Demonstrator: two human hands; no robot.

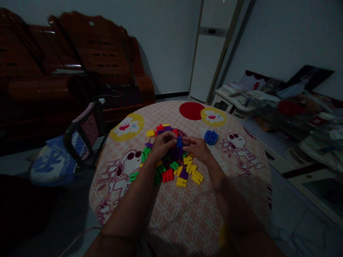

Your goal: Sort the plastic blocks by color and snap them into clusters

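Note:
Above a pile of toy building blocks, my left hand (pixel 163 144) is closed, its thumb and fingertips pinching a small blue building block (pixel 179 142). My right hand (pixel 197 147) is on the other side of that block, fingers stretched toward it and apart from the thumb. Whether its fingertips touch the block is too dark to see. Beneath and around both hands lie yellow blocks (pixel 197 177), a red block (pixel 168 175), green blocks (pixel 146 153) and purple blocks (pixel 184 173). My hands hide part of the pile. To the right stands a cluster of blue blocks (pixel 211 137).
A patterned cloth covers the round table (pixel 184 217). A chair (pixel 87 134) stands close at its left, and a wooden sofa (pixel 99 53) is behind. Cluttered papers and bags lie on a low cabinet (pixel 242 96) at the right. The room is dim.

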